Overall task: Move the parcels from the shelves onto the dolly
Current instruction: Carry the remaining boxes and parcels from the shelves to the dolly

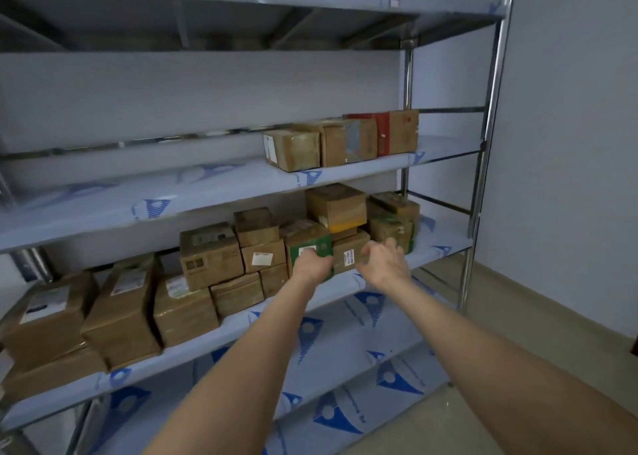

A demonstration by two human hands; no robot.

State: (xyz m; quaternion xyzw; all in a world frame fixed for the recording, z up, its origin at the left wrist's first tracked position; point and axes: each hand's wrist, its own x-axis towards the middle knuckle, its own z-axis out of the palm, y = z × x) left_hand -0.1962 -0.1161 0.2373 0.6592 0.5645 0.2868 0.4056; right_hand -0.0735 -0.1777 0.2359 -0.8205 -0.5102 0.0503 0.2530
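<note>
Several brown cardboard parcels crowd the middle shelf point(348, 283) of a metal rack. My left hand point(312, 264) grips a green-fronted parcel point(307, 242) with a white label near the shelf's right part. My right hand point(385, 261) reaches beside it, fingers curled at the right edge of a small brown parcel point(348, 251) with a barcode label; whether it holds that parcel is unclear. A larger brown box point(336, 206) is stacked on top of these two. No dolly is in view.
Three more parcels point(341, 142) stand on the upper shelf at the right. Bigger brown boxes point(117, 316) fill the middle shelf's left side. The rack's steel post point(478, 192) stands at the right, with a grey wall and beige floor point(518, 316) beyond. The lower shelves point(345, 385) carry only film wrap.
</note>
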